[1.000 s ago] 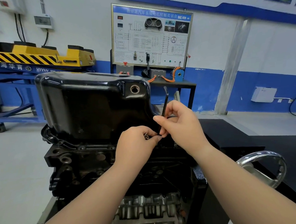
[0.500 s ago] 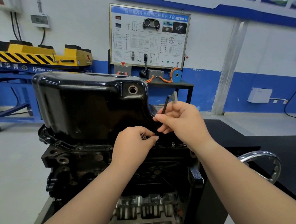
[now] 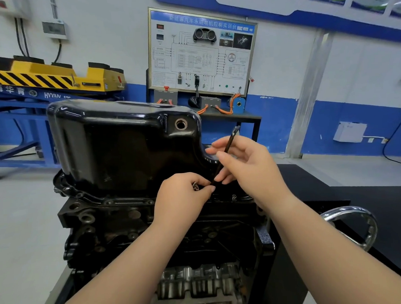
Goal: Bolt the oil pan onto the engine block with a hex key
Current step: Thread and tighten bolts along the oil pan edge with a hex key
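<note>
You are in a workshop with a white wall banded in blue. A wiring training board (image 3: 203, 51) stands at the far middle, and a yellow-and-black striped lift (image 3: 51, 76) sits at the far left. In front of you the black oil pan (image 3: 115, 147) rests on top of the engine block (image 3: 119, 225), its bolt flange lying along the block's upper edge. A chrome handwheel (image 3: 359, 222) shows at the near right.

Both your hands meet at the pan's near right corner, just above the flange. Your left hand (image 3: 181, 197) is curled, thumb and fingertips pinching a small silver bolt (image 3: 195, 187) just in front of the pan's wall. Your right hand (image 3: 249, 168) sits just to the right of it, thumb and fingers closed on the shaft of the hex key (image 3: 230, 141).

The key is tilted, its bent end pointing up and to the far right above your fingers. Its lower tip reaches down and left to the bolt at your left fingertips. You cannot tell whether the tip is seated in the bolt's head.
</note>
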Demonstrator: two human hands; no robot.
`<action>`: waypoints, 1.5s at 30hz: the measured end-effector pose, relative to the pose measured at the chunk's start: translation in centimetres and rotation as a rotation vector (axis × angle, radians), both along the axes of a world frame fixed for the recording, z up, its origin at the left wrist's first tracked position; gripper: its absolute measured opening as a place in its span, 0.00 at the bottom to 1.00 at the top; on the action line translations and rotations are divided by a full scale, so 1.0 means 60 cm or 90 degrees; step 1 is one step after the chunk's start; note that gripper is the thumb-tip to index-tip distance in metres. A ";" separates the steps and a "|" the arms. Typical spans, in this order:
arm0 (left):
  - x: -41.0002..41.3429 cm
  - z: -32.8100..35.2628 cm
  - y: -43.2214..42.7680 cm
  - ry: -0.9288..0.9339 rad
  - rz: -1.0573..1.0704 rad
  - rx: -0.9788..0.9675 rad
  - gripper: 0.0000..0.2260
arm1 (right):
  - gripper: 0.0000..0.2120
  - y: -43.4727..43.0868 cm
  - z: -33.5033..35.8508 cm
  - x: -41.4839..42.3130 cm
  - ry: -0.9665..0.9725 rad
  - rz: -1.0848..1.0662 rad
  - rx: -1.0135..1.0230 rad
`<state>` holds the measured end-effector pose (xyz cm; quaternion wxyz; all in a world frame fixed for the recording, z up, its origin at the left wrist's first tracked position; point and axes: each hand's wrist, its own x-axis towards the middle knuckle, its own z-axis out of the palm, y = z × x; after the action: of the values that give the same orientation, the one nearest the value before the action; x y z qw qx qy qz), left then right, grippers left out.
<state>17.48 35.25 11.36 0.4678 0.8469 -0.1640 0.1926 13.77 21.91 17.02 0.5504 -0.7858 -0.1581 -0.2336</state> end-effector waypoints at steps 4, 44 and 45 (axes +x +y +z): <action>0.001 0.001 0.000 -0.001 0.001 0.002 0.04 | 0.12 -0.005 0.013 -0.002 0.002 0.009 -0.023; -0.005 0.005 -0.005 0.009 -0.038 -0.103 0.06 | 0.13 -0.023 0.015 0.042 -0.017 -0.028 -0.194; -0.005 0.005 -0.006 0.006 -0.037 -0.106 0.06 | 0.13 -0.022 0.017 0.042 -0.009 -0.028 -0.205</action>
<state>17.21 34.89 11.65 0.5426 0.8009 -0.1699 0.1876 16.30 20.59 18.03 0.4110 -0.8654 -0.1800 -0.2230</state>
